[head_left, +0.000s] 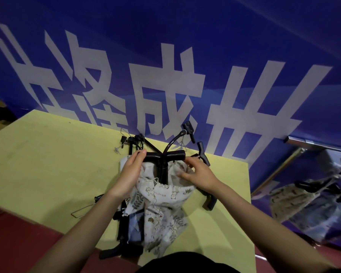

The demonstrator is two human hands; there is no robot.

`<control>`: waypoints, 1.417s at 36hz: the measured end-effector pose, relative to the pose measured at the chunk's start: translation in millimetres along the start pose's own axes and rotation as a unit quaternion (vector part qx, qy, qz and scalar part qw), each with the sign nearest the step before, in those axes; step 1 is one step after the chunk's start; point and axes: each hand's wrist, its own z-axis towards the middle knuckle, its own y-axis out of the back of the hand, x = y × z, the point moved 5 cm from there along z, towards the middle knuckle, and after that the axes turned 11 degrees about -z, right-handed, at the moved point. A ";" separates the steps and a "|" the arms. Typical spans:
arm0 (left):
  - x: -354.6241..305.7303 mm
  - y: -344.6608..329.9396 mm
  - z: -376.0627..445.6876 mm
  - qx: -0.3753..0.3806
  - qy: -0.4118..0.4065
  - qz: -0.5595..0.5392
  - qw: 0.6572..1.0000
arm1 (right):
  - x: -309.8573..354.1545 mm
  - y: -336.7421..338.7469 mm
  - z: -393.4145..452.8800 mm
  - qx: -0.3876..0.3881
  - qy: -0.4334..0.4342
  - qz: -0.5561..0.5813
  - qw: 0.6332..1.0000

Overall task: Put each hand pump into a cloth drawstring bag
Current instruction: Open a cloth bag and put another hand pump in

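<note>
A black hand pump (164, 156) with a T-shaped handle and a curved hose stands in the mouth of a pale printed cloth drawstring bag (161, 194) in the middle of the yellow table (47, 164). Its lower tube is inside the bag. My left hand (131, 172) grips the bag's left rim, with the thumb beside the handle's left end. My right hand (197, 174) pinches the right rim just under the handle's right end. More printed bags (161, 229) lie heaped below.
Other black pumps lie behind the bag (138, 142), at its right (209, 200) and near the front edge (118, 251). A thin wire clip (83, 211) lies at the left. A blue banner wall (165, 66) rises right behind the table. A mirror panel (313, 194) is at the right.
</note>
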 end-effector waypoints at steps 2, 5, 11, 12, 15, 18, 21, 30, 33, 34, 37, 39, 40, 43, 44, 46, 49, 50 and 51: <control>-2.2 2.8 -3.7 -0.005 0.009 -0.001 1.000 | 7.1 -4.6 4.4 -0.017 0.019 -0.035 0.999; -4.4 5.5 -7.9 0.010 0.019 -0.003 1.000 | 14.0 -1.3 6.4 -0.064 0.039 -0.017 0.997; -2.9 23.5 -12.2 -0.026 0.016 -0.042 0.999 | 22.8 4.1 -0.7 -0.063 0.069 -0.022 0.995; 0.7 27.0 -9.7 -0.026 0.015 -0.046 0.998 | 24.7 5.1 -3.1 -0.058 0.075 -0.014 0.995; -1.7 27.0 -8.8 -0.035 0.018 -0.058 0.998 | 28.0 4.2 -7.7 -0.012 0.075 0.046 0.996; -3.0 21.5 -8.3 -0.034 0.020 -0.072 0.997 | 29.8 -1.0 -11.9 0.054 0.012 0.162 0.985; -2.8 18.3 -7.2 -0.037 0.011 -0.073 0.997 | 33.7 -3.2 -12.9 0.067 -0.045 0.242 0.967; 2.9 18.1 -0.5 -0.042 0.006 -0.063 0.997 | 49.5 -5.6 -7.2 0.026 -0.053 0.230 0.971; 1.7 18.5 -2.2 -0.048 0.001 -0.052 0.997 | 49.1 -8.2 -4.7 0.023 -0.074 0.205 0.976; 2.5 19.6 -1.8 -0.049 -0.002 -0.052 0.997 | 48.4 -9.0 -3.8 0.018 -0.080 0.198 0.977; 6.2 20.5 -1.5 -0.040 -0.006 -0.048 0.998 | 47.4 -8.2 -1.7 -0.004 -0.088 0.174 0.981; 5.7 20.3 -4.1 -0.030 -0.009 -0.045 0.999 | 47.6 -6.8 -1.3 -0.004 -0.101 0.184 0.978; 5.3 21.1 -5.7 -0.030 -0.011 -0.045 0.998 | 47.7 -6.3 -1.1 0.002 -0.110 0.201 0.973; 4.4 24.9 -7.2 -0.024 -0.028 -0.033 0.999 | 48.0 -1.9 -2.0 0.023 -0.164 0.333 0.928; 3.7 25.7 -7.0 -0.025 -0.037 -0.027 0.999 | 47.8 -0.5 -1.8 0.026 -0.177 0.398 0.900; 0.2 25.0 -8.4 -0.030 -0.063 -0.008 0.998 | 50.6 6.0 -3.2 0.038 -0.175 0.500 0.847; -6.2 20.2 -11.9 -0.021 -0.089 0.018 0.996 | 50.7 14.2 -7.6 0.049 -0.168 0.538 0.825; -6.9 19.3 -11.7 -0.015 -0.093 0.027 0.995 | 49.1 16.3 -9.0 0.049 -0.173 0.538 0.823; -7.5 18.1 -11.4 -0.003 -0.098 0.034 0.995 | 47.6 19.6 -10.4 0.045 -0.174 0.526 0.831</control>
